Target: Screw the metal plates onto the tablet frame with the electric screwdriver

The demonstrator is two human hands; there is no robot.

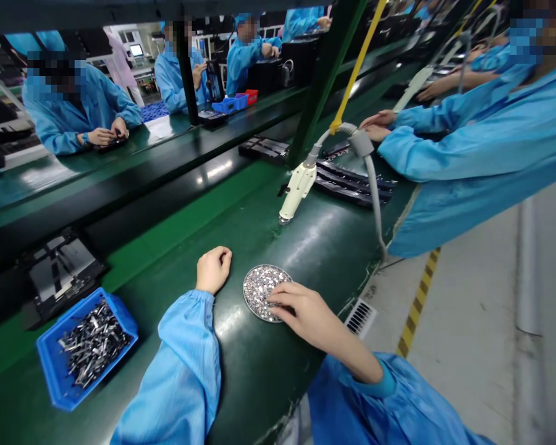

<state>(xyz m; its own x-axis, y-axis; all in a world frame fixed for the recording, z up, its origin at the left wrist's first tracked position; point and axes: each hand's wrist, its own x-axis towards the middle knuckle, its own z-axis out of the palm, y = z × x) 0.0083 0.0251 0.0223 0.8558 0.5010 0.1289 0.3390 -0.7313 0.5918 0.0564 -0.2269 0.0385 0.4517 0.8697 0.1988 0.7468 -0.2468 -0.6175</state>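
A round dish (244,290) full of tiny shiny metal pieces (262,285), too small to name, sits on the green bench. Over its right side reaches my right hand (308,312). Its thumb and fingertips come close together in a pinch at the pieces, and whatever lies between them is too small to make out. To the left of the dish, my left hand (213,270) rests at the bench surface, apart from the dish. Its fingers are curled closed, hiding anything inside. Beyond the dish hangs a cream electric screwdriver (299,188), tip down, touched by neither hand.
A blue bin (58,395) of small black-and-silver parts (95,343) stands left of my left arm. Behind it lies a black device housing (60,272). Dark strip-like panels (352,182) lie beyond the screwdriver, near a co-worker's blue sleeve (445,154). A green post (324,80) rises behind.
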